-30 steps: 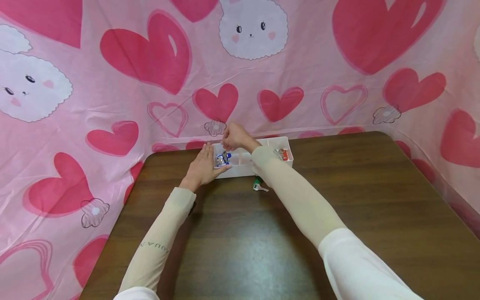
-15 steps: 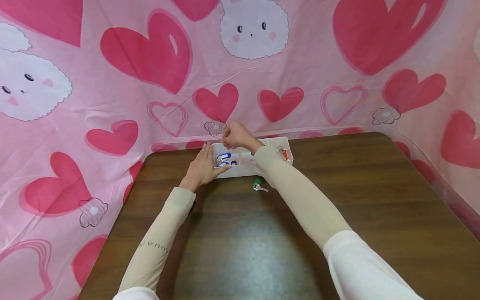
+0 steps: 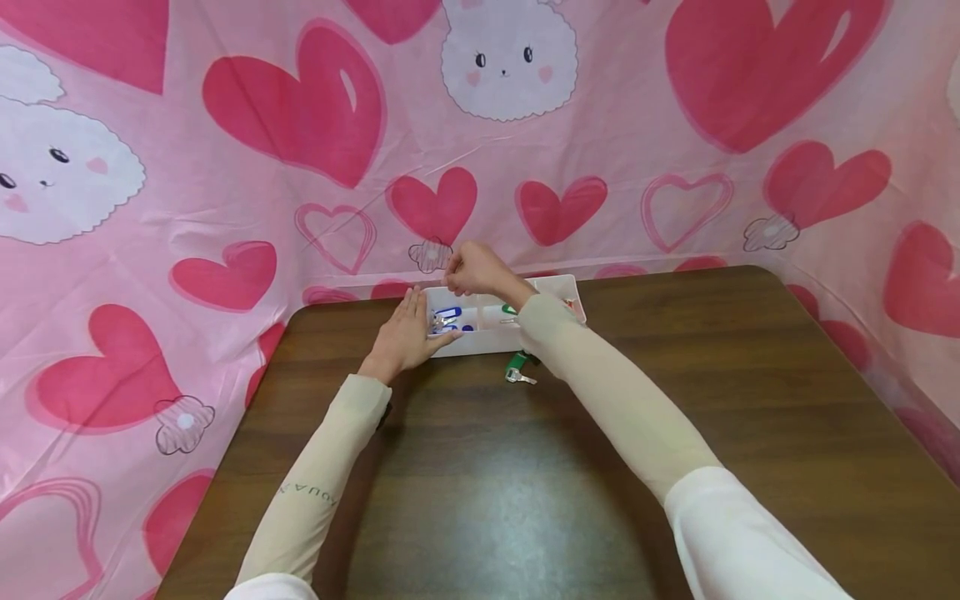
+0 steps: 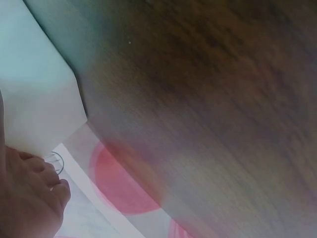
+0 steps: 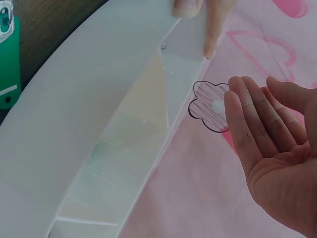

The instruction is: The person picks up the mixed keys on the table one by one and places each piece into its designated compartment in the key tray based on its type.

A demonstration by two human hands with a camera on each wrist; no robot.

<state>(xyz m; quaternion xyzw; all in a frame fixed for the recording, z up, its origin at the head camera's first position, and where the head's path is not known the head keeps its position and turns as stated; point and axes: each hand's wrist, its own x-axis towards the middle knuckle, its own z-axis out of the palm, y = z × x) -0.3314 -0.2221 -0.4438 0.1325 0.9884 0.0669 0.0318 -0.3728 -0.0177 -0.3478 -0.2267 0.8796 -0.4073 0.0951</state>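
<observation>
A white divided box (image 3: 480, 343) stands at the table's far edge. My left hand (image 3: 405, 333) rests against its left end, fingers straight and thumb along the front rim. Blue key tags (image 3: 447, 312) with keys lie in the left compartment. Over the box, my right hand (image 3: 477, 271) hovers with bent fingers; in the right wrist view its palm (image 5: 277, 124) faces up with nothing held. A green key tag (image 3: 516, 362) with a key (image 3: 521, 377) lies on the table before the box. Another green tag (image 3: 509, 309) shows in a middle compartment.
An orange-red item (image 3: 569, 303) shows in the right compartment, partly behind my right sleeve (image 3: 551, 312). Pink heart-printed cloth (image 3: 555, 142) hangs close behind the box. The brown wooden table (image 3: 480, 467) extends toward me.
A key seen below my right hand has come to lie among the blue tags in the left compartment. The right forearm has shifted slightly right; my left hand stays put.
</observation>
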